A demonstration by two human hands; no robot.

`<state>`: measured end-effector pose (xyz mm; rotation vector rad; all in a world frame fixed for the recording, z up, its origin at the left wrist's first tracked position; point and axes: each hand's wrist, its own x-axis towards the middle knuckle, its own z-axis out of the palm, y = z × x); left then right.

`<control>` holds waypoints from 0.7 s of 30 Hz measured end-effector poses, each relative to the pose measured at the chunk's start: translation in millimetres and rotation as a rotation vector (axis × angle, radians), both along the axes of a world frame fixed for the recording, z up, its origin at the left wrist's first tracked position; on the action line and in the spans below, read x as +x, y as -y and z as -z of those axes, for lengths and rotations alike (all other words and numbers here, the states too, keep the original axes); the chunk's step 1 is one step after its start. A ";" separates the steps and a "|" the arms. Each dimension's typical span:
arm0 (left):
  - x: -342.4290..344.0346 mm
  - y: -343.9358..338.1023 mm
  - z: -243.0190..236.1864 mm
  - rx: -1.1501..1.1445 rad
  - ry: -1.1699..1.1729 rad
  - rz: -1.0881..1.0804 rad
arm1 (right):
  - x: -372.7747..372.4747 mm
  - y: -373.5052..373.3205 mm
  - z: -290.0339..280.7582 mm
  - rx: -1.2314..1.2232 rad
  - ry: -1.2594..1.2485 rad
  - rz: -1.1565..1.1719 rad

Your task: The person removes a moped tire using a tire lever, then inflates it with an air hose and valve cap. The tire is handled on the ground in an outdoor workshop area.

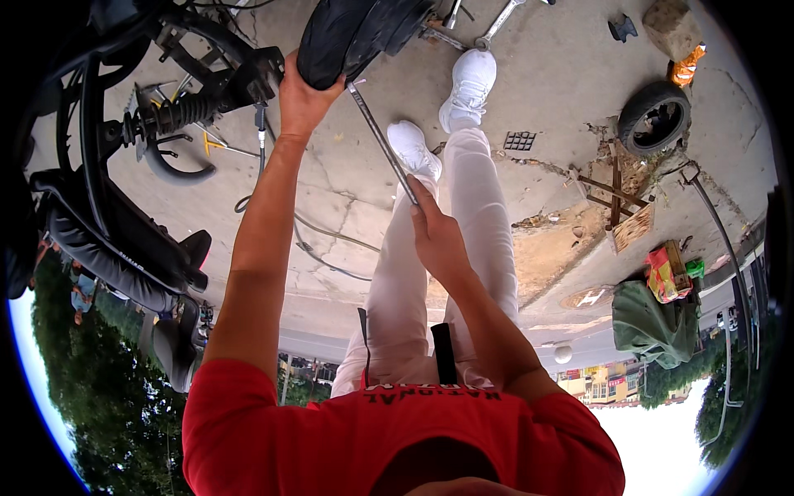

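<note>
red shirt point(331, 438) closest; right hand point(438, 240) grips metal bar point(379, 135), left hand point(305, 99) clasps black tire point(354, 41).

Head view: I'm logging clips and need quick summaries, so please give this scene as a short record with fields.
Left hand: holding the near edge of a black tire
Right hand: gripping a metal bar
Bar's far end: at that tire's edge; contact unclear
Left side: coil spring on a black frame
By right shoe: wrench
Right side: loose tire, green sheet
</note>
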<state>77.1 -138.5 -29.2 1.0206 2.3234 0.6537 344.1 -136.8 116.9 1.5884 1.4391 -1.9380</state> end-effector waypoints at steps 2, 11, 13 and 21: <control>0.4 -6.4 -0.7 -0.002 0.001 -0.014 | 2.8 -12.4 -1.5 0.076 -0.020 0.013; -3.0 -23.3 -3.1 -0.035 -0.060 -0.025 | -13.5 -47.8 -6.1 0.104 0.019 -0.038; -4.4 -21.4 -3.2 -0.041 -0.057 -0.036 | -19.7 -42.2 -9.1 0.111 0.026 -0.047; -15.3 -21.7 2.8 0.007 0.005 -0.136 | -29.0 -54.7 5.1 0.218 -0.039 -0.079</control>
